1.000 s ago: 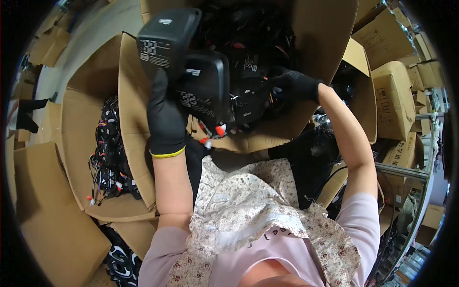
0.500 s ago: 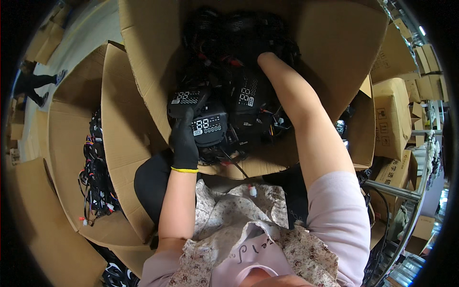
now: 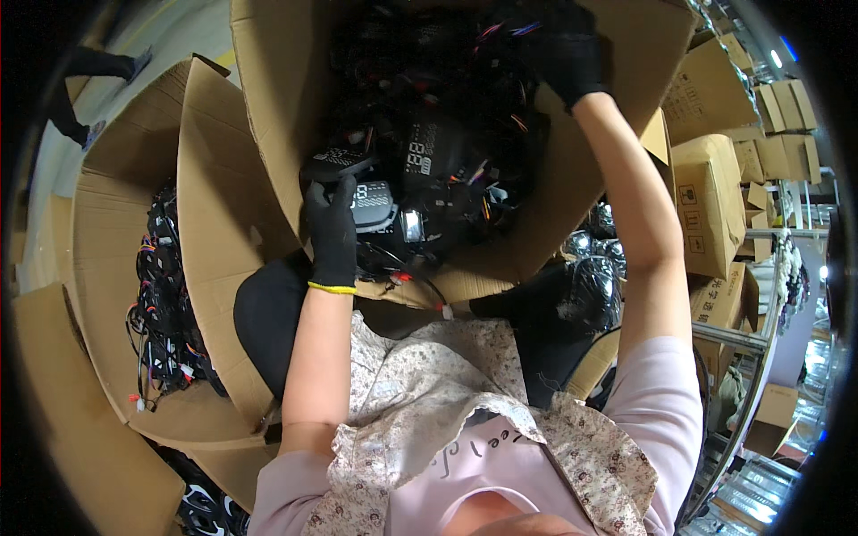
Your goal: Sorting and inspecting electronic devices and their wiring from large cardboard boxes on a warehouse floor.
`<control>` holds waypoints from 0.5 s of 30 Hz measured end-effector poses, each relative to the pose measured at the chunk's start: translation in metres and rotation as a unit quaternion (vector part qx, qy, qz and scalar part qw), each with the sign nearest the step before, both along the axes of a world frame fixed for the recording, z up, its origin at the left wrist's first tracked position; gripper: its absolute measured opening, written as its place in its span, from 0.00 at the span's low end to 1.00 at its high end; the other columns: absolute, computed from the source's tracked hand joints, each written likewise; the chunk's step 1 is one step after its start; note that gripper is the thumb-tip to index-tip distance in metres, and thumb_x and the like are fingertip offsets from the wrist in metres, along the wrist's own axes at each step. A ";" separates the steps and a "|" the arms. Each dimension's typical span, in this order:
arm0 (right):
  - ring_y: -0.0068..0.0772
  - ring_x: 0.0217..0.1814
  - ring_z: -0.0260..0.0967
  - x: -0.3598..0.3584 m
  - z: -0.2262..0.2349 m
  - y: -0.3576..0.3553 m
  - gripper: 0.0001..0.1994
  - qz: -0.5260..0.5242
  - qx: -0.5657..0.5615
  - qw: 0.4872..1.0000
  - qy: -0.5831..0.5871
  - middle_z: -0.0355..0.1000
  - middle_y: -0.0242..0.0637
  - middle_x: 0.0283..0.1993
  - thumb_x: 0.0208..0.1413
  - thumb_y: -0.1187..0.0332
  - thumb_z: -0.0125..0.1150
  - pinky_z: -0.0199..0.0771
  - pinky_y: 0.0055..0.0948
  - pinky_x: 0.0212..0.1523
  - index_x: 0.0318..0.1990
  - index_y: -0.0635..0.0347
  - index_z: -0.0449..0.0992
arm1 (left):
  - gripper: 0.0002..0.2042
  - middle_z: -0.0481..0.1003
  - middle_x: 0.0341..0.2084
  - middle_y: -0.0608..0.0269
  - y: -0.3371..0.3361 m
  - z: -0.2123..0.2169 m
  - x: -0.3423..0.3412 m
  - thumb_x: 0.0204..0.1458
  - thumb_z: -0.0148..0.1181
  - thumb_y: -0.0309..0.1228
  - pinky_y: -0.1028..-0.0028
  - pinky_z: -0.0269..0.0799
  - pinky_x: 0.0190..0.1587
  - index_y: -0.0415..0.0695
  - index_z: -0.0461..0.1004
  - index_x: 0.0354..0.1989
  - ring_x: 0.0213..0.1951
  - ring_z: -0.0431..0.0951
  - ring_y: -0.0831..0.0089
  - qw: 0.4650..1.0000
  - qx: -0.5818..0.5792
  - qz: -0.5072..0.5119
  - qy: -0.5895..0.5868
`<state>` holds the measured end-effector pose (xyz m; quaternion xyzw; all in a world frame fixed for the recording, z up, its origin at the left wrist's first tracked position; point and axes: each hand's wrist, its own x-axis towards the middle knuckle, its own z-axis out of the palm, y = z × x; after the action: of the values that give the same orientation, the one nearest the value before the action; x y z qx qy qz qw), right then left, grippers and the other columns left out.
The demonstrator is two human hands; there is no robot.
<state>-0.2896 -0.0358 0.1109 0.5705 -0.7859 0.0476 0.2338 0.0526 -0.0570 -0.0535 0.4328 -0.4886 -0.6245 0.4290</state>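
Black display units with lit-looking white digits and thin cables fill a large cardboard box (image 3: 277, 116). My left hand (image 3: 332, 228), in a black glove with a yellow cuff, is closed at the edge of a rounded display unit (image 3: 374, 210). Another display unit (image 3: 338, 161) lies just beyond its fingertips, and a third display unit (image 3: 420, 152) sits to the right. My right hand (image 3: 563, 54), also black-gloved, is at the box's far right. Its fingers look curled beside coloured wires (image 3: 525, 29); shadow hides what they grip.
At left stands another cardboard box (image 3: 116, 268) holding wired black parts (image 3: 165, 304). Clear-wrapped parts (image 3: 594, 277) lie right of the big box. Cartons (image 3: 706, 205) and a metal rack (image 3: 760, 234) line the right side. A person's legs (image 3: 94, 67) show at far left.
My right hand has risen out of the pile toward the box's far right wall. The left hand stays at the display unit, which has tilted. My view has shifted slightly.
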 end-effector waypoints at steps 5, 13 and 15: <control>0.58 0.49 0.66 0.012 0.075 0.076 0.21 0.173 -0.238 0.933 0.205 0.68 0.52 0.45 0.42 0.72 0.65 0.70 0.46 0.49 0.48 0.59 0.71 | 0.40 0.54 0.66 0.39 0.019 0.018 -0.005 0.53 0.65 0.47 0.58 0.58 0.64 0.37 0.53 0.67 0.64 0.60 0.48 0.842 -0.392 0.109 -0.354; 0.52 0.48 0.65 0.074 0.145 0.143 0.23 0.339 -0.288 0.859 0.254 0.64 0.47 0.45 0.38 0.78 0.66 0.67 0.45 0.52 0.45 0.58 0.68 | 0.38 0.62 0.63 0.50 0.075 0.155 -0.087 0.49 0.70 0.32 0.62 0.59 0.65 0.37 0.56 0.67 0.66 0.61 0.59 0.834 -0.457 -0.304 -0.061; 0.53 0.52 0.65 0.078 0.127 0.143 0.24 0.389 -0.287 0.855 0.187 0.65 0.47 0.47 0.38 0.76 0.68 0.66 0.47 0.55 0.46 0.58 0.68 | 0.36 0.67 0.58 0.51 0.075 0.150 -0.073 0.49 0.69 0.34 0.63 0.62 0.60 0.39 0.58 0.65 0.58 0.67 0.63 0.861 -0.237 -0.449 -0.011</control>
<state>-0.2119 0.1076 0.2381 0.7353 -0.3923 0.2508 0.4925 -0.0202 0.0183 0.0963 0.0584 -0.7679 -0.6102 0.1862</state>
